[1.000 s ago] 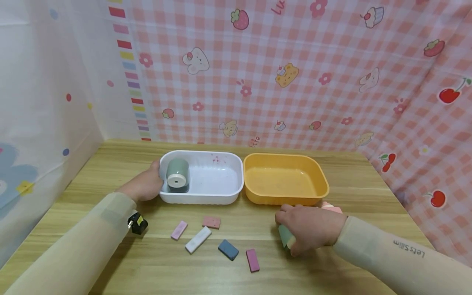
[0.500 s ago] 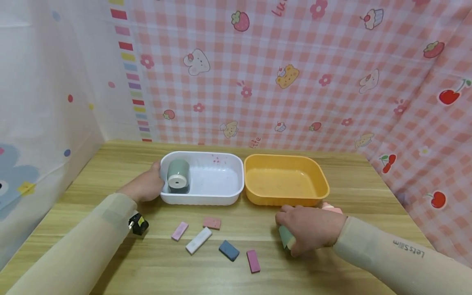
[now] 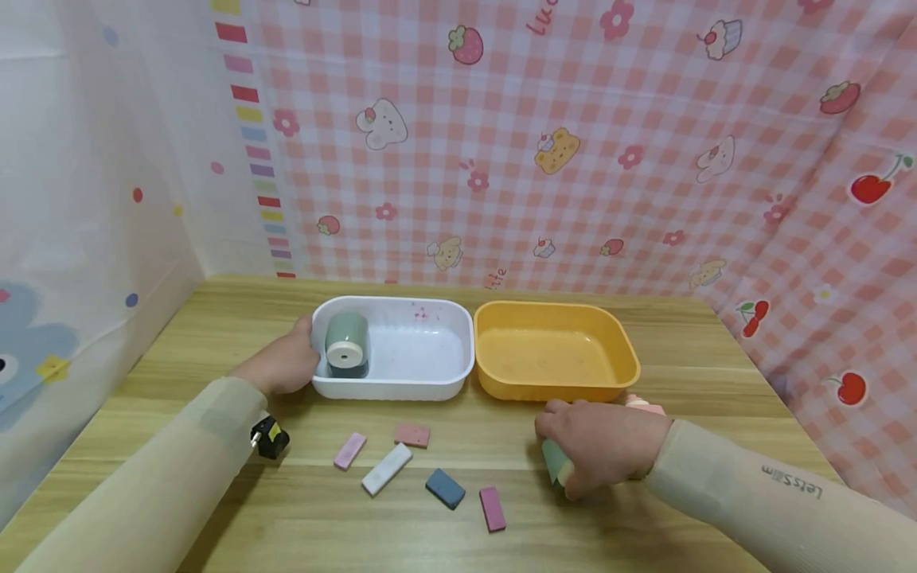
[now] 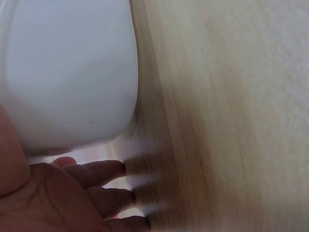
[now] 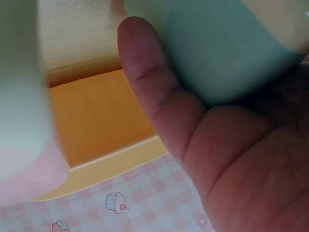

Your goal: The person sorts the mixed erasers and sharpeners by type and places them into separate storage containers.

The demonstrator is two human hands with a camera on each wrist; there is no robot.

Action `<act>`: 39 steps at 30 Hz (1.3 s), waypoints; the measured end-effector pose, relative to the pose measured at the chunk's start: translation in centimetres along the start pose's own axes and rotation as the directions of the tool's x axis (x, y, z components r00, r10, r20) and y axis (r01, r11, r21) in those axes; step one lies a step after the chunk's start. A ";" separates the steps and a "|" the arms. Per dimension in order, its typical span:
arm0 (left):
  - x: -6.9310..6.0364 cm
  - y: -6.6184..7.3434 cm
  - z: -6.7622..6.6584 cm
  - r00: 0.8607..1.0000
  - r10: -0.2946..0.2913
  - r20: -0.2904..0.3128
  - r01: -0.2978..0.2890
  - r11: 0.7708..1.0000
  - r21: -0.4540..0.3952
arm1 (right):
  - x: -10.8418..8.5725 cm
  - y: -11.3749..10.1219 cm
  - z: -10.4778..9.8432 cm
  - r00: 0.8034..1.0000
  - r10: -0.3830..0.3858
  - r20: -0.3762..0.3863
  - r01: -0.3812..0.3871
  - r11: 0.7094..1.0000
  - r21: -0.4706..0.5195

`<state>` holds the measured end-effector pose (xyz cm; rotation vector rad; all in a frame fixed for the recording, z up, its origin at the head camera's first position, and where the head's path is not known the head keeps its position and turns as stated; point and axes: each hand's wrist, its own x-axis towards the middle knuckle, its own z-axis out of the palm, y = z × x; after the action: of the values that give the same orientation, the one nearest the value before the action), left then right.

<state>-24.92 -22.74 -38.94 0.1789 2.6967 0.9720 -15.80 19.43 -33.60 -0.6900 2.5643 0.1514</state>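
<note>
At the left end of a white plastic bin (image 3: 392, 390), my left hand (image 3: 282, 360) touches the end wall. In the left wrist view several of its fingers (image 4: 99, 173) reach loosely down to the tabletop, apart from the wall. My right hand (image 3: 609, 446) grips a pale green rounded object with a cream end (image 3: 555, 461) on the table, its kind unclear. The right wrist view shows the thumb (image 5: 149, 72) along its green side. A green cylinder with a white, holed end (image 3: 347, 338) lies in the white bin. Behind my right hand sits a partly hidden pink thing (image 3: 645, 405).
An orange bin (image 3: 559, 391) stands against the white one's right side. Small flat blocks lie on the wooden table in front: lilac (image 3: 350, 451), white (image 3: 387, 469), salmon (image 3: 412, 434), blue (image 3: 445, 488) and magenta (image 3: 492, 509). Patterned cloth (image 3: 458, 191) hangs behind.
</note>
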 end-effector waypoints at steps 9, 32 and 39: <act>0.0 -0.1 0.0 1.000 -0.004 -0.001 0.004 0.999 0.038 | 0.0 -0.2 -0.3 1.000 -0.008 0.018 0.008 1.000 0.011; 0.0 -0.1 -0.1 1.000 0.011 -0.009 -0.010 0.998 0.057 | 0.0 -0.4 -0.7 1.000 0.014 0.017 -0.013 1.000 -0.013; 0.1 -0.2 -0.1 1.000 0.004 -0.010 -0.003 0.998 0.059 | 0.3 -0.4 -0.9 0.999 -0.020 0.037 0.019 1.000 0.024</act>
<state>-25.01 -22.93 -39.06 0.1910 2.7373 0.8973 -16.18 18.72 -32.97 -0.6970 2.5187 0.1255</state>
